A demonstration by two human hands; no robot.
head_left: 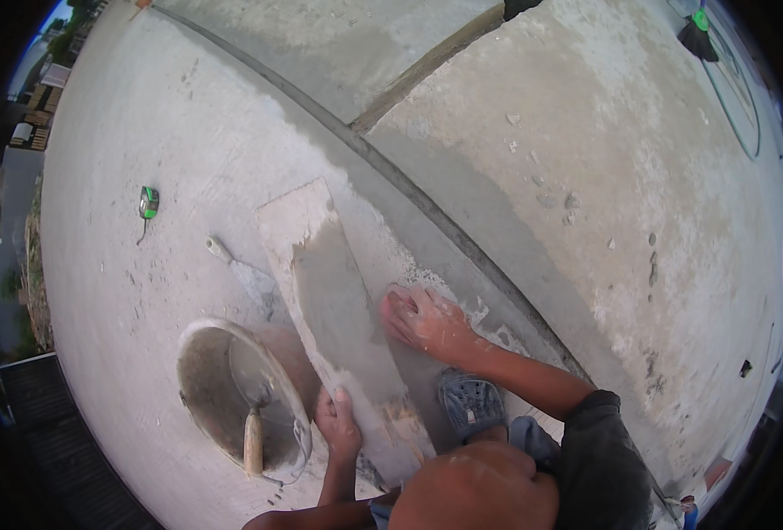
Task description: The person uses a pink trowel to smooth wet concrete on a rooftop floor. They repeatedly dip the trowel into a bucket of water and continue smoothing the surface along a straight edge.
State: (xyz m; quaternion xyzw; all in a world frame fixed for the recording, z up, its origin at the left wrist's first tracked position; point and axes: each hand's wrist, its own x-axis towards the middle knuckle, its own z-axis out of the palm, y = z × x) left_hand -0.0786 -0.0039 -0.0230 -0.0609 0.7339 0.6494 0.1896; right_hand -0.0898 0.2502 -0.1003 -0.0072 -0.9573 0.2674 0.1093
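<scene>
My left hand (pixel 340 415) grips the left edge of a long board (pixel 321 283) smeared with grey mortar. My right hand (pixel 422 322) is curled low over the pale patchy concrete right of the board; what its pinkish-looking fingers hold, if anything, is hidden. A bucket (pixel 197 344) sits left of my left hand, with a wooden-handled tool (pixel 253 442) inside. A trowel (pixel 254 287) lies just left of the board. My foot in a dark clog (pixel 471 402) is below my right hand.
A narrow groove (pixel 497 283) crosses the concrete floor (pixel 109 291) diagonally, with a wider cut (pixel 427 66) branching off it. A green tape measure (pixel 148 201) lies at left. A broom (pixel 698 35) and a looped hose (pixel 754 132) are at upper right, stacked bricks (pixel 40 115) at far left.
</scene>
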